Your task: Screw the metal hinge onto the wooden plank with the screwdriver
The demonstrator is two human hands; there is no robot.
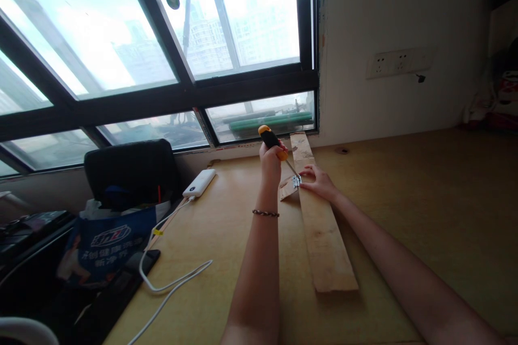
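My left hand (272,155) is closed round the yellow and black handle of a screwdriver (267,136). The shaft slants down to the right, its tip at a small metal hinge (297,181). That hinge lies across the edge of a long wooden board (324,237) and a short wooden piece (288,188), which sticks out to the left at a tilt. My right hand (319,182) rests on the long board, thumb and forefinger at either side of the hinge's right part. Any screw under the tip is too small to make out.
Both boards are on a wooden table (404,215). A white power bank (199,183) with a white cable (178,283) lies to the left. Beyond the left edge stand a black chair (129,172) and a blue bag (109,242). Window and wall border the back.
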